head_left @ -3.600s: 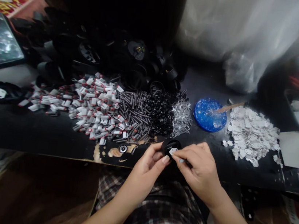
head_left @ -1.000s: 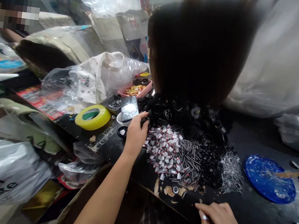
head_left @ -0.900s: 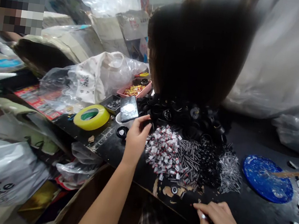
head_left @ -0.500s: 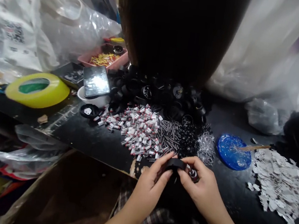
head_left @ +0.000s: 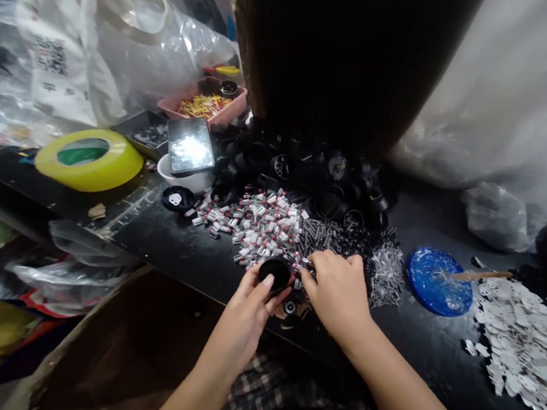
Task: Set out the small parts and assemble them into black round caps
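Note:
My left hand [head_left: 251,306] is closed around a round black plastic cup-shaped part [head_left: 274,274], its hollow side facing up. My right hand [head_left: 337,294] reaches over the right edge of a heap of small white-and-silver cylinders with red ends [head_left: 265,227]. Its thumb and forefinger are pinched close together there; whether a piece sits between them is too small to tell. A small object with a shiny round end [head_left: 290,307] shows at the table edge below both hands. Beside the cylinders lie metal springs [head_left: 322,237], and a pile of silver pins [head_left: 388,274] is farther right.
Black round parts [head_left: 303,168] crowd the back of the black table. To the right are a blue lid with a stick [head_left: 437,284] and thin white plates [head_left: 528,339]. Yellow tape [head_left: 122,161], a phone [head_left: 190,146] on a white bowl and a pink tray [head_left: 239,103] stand left.
My right hand has let go of the black part and moved onto the cylinder heap. My left hand has carried the black part left and turned its hollow side up. The view has shifted slightly.

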{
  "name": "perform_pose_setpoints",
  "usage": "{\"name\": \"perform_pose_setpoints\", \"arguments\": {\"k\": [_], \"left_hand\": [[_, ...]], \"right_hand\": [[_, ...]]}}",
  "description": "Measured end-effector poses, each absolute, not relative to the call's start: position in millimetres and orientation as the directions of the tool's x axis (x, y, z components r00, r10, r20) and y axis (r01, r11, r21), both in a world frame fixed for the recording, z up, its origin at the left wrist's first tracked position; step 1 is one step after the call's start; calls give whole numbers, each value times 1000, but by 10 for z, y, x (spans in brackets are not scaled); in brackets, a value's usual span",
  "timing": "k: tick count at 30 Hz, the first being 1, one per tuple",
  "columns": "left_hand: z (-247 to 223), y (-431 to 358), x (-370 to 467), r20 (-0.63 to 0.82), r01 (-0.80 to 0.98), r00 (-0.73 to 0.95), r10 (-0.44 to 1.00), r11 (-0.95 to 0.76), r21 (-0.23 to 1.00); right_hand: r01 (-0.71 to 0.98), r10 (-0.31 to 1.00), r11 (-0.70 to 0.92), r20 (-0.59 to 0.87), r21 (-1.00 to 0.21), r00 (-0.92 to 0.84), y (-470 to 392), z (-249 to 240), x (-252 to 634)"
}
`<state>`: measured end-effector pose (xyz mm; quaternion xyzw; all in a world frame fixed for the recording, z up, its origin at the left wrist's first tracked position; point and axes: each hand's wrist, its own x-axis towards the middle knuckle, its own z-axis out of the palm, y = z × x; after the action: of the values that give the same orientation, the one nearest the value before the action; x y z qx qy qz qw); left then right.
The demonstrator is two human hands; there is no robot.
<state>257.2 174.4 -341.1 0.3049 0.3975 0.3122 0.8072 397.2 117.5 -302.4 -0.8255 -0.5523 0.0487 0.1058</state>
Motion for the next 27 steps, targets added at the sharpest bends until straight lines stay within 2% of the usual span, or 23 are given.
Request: {"name": "perform_pose_setpoints", "arguments": {"k": [4,11,17,22,24,27], "left_hand": [[-3392,1801,2650,-441,-270,524,728,634,725],[-3353,1701,2658,-438,-310,496,750,623,718],[-3350,1706,2679,-441,-321,478,760,619,717],[-3316,1639,2664,-465,-328,558,688,697,638],[-3295,1587,2684,-482,-325,584,653,732,598],[-3277,1524,2726,-514,-332,591,621,769,547]], "right_hand": [[909,916,-372,83,-188,392,1190,-3077,4036],[886,914,-320,139,-335,382,1030,-3081,4070],[919,940,-287,106,-269,324,1130,-3052,4033],[880,932,-212,185,-425,313,892,-3027,3991],[817,929,-202,159,-540,335,781,-3030,3957],[644,889,-296,42,-706,455,699,-3041,3921]]}}
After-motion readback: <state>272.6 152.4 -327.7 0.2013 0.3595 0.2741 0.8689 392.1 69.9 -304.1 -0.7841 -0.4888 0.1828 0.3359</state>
